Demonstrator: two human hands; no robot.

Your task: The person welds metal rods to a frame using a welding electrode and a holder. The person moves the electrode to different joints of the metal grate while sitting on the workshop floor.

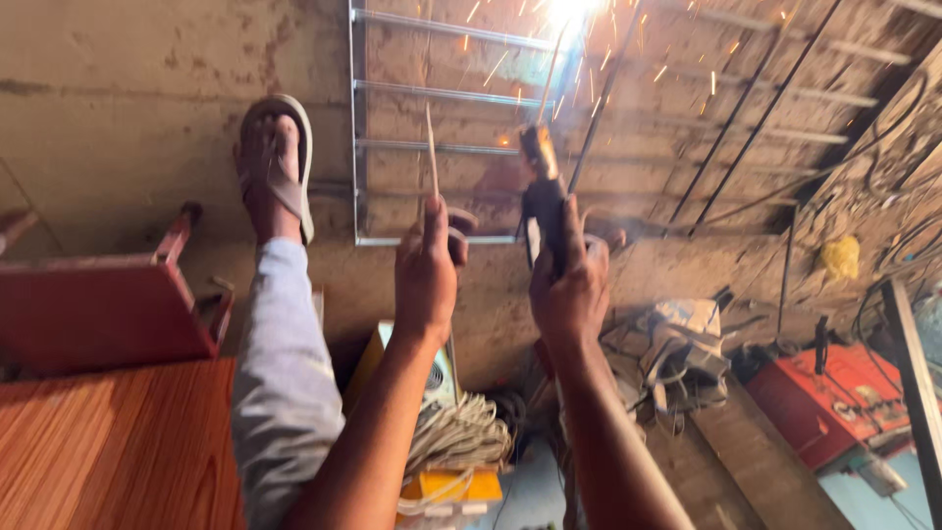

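Observation:
My right hand (pixel 571 290) grips a black welding electrode holder (pixel 543 201) whose rod reaches up to a bright arc with flying sparks (pixel 569 12) on a metal grille frame (pixel 446 147) lying on the concrete floor. My left hand (pixel 428 265) pinches a thin spare welding rod (pixel 431 147) upright beside it. My leg in grey trousers (pixel 280 373) stretches forward, and my sandalled foot (pixel 275 167) rests on the floor left of the frame.
A red metal stool (pixel 103 309) and an orange wooden board (pixel 108 451) sit at left. A yellow welding machine with coiled cable (pixel 456 437) lies below my hands. Thin steel rods (pixel 746 128), scrap parts and a red machine (pixel 824 402) crowd the right.

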